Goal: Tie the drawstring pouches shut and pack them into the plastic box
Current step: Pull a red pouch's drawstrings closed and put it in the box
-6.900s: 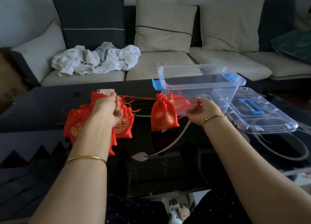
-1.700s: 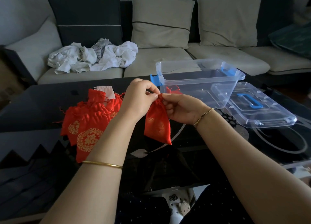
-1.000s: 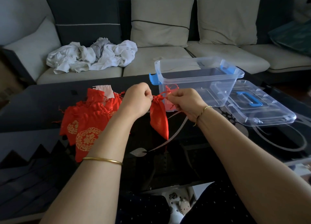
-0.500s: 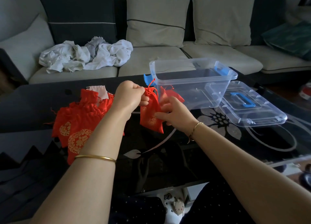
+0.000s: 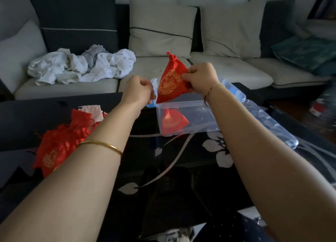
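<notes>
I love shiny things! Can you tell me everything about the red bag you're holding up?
The red bag is shiny cloth, like satin, with a round gold pattern on its front. Its neck is gathered tight at the top and ends in a little tuft, so it looks tied. It is held nearly upright, neck up, above the clear plastic box. The right hand pinches its right edge. The left hand is curled near its lower left corner; whether it touches is unclear.
</notes>
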`<state>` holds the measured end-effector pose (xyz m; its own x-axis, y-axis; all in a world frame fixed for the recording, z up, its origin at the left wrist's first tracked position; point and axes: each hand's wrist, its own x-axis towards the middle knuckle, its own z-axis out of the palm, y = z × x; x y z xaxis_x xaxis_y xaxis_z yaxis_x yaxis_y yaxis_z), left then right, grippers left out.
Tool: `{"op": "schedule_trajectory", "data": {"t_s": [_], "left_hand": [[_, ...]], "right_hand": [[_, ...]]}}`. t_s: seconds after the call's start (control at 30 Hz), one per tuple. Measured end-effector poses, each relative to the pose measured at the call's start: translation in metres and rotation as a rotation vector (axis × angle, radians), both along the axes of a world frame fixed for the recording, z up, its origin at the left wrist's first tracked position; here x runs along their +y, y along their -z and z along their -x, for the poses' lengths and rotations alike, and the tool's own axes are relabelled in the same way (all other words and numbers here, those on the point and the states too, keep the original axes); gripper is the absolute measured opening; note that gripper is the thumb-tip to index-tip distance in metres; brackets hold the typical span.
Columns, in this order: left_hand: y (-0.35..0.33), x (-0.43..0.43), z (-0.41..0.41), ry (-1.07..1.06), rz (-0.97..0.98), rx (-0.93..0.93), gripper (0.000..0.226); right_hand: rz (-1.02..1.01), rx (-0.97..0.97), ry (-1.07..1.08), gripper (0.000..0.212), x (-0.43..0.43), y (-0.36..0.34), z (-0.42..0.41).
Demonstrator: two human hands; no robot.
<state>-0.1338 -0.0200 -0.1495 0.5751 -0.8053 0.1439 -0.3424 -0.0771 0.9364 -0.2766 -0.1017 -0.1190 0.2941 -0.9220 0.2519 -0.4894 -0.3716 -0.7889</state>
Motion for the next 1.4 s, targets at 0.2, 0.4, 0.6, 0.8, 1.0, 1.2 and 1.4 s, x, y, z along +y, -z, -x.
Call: {"op": "schedule_trajectory", "data": {"t_s": [0.2, 0.4, 0.6, 0.8, 1.0, 1.2, 1.4], "left_hand": [[0.016, -0.024, -0.007, 0.04, -0.09, -0.154, 0.022], [0.021, -0.032, -0.018, 0.088, -0.052, -0.16, 0.026], [0.024, -0.003, -0.028, 0.01, -0.028, -0.036, 0.013], [0.043, 0.052, -0.042, -0.214, -0.029, 0.064, 0.017], [0.07, 0.105, -0.071, -0.459, -0.197, -0.222, 0.029], [0.069, 0.13, -0.097, -0.618, -0.483, -0.232, 0.04], [0.083, 0.139, -0.105, -0.594, -0.585, -0.115, 0.047]], "right_hand": [[-0.283, 0.395, -0.042, 0.003, -0.054, 0.008, -0.033], [-0.313, 0.983, -0.192, 0.033, -0.056, 0.033, -0.059], [-0.232, 1.029, -0.162, 0.005, -0.028, 0.013, -0.046], [-0.061, 0.206, -0.184, 0.016, 0.034, 0.0, -0.051], [-0.352, 0.356, -0.481, 0.03, 0.124, 0.065, -0.094], [-0.453, 0.217, -0.53, 0.025, 0.144, 0.112, -0.142], [-0.162, 0.406, -0.426, 0.043, 0.151, 0.132, -0.173]]}}
